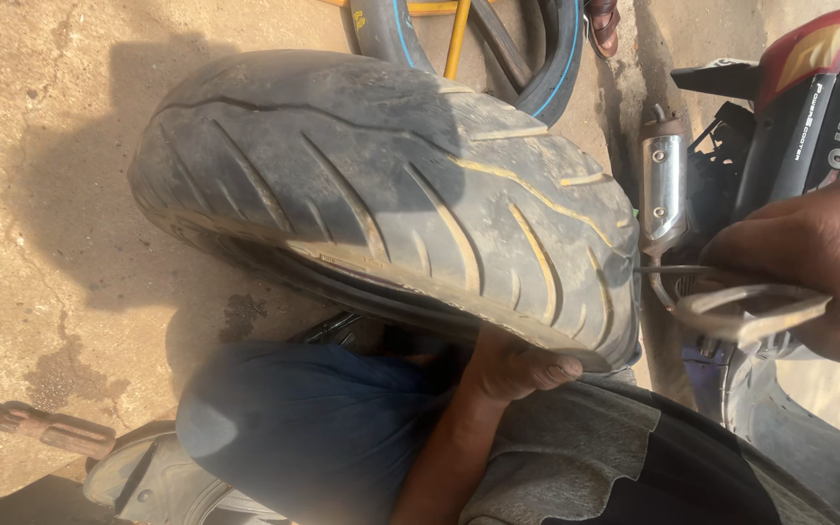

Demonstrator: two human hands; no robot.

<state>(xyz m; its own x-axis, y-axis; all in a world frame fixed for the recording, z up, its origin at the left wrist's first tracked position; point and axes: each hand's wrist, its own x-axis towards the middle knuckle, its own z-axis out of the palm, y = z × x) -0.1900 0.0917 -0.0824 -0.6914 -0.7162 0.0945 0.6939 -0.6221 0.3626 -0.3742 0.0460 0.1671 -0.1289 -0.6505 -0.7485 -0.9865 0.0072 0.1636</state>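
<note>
A worn black scooter tyre point(381, 194) with dusty tread grooves rests across my lap, tilted down toward the right. My left hand point(517, 367) reaches up from below and grips the tyre's lower edge, thumb pressed on the tread. My right hand point(814, 258) is closed around the metal looped handles of a plier-like tool point(746, 306). The tool's thin tip touches the tyre's right side. My knee in blue trousers point(313, 428) lies under the tyre.
A parked scooter with a chrome exhaust shield point(666, 185) stands at the right. Other tyres with blue stripes point(546, 58) and a yellow rod lie at the top, by someone's sandalled foot point(602, 24). A rusty metal tool point(51, 430) lies on the concrete at lower left.
</note>
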